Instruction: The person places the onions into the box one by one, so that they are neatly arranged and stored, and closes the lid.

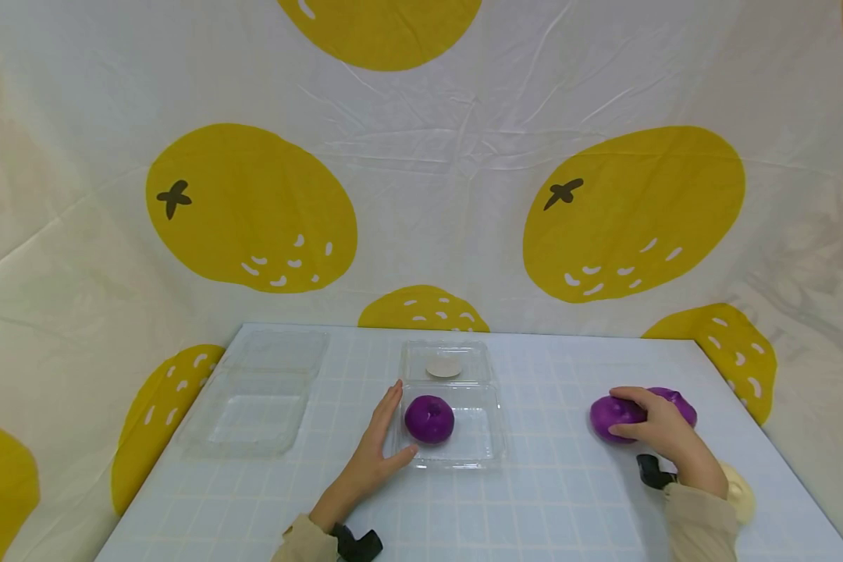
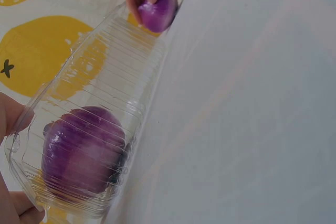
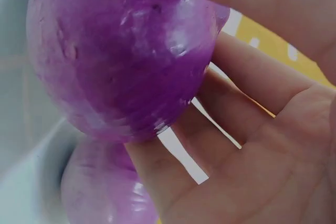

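Note:
A glossy purple onion (image 1: 430, 420) sits in the left half of a clear plastic clamshell box (image 1: 472, 460) at mid-table, its lid folded back. My left hand (image 1: 372, 460) rests against the box's left side, fingers extended and thumb spread near the front edge. In the left wrist view the boxed onion (image 2: 84, 150) shows through the ribbed wall. Over at the right, my right hand (image 1: 663, 429) holds another purple onion (image 1: 607, 417), thumb and fingers around it. Right beside that lies a further purple onion (image 1: 680, 404), partly covered by the hand.
Another clear clamshell box (image 1: 253, 449) lies unfolded at the table's left. A cream-coloured round thing (image 1: 742, 493) is partly hidden behind the right forearm. A pale oval (image 1: 444, 367) shows at the middle box's lid. A fruit-print cloth (image 1: 435, 195) hangs behind the table.

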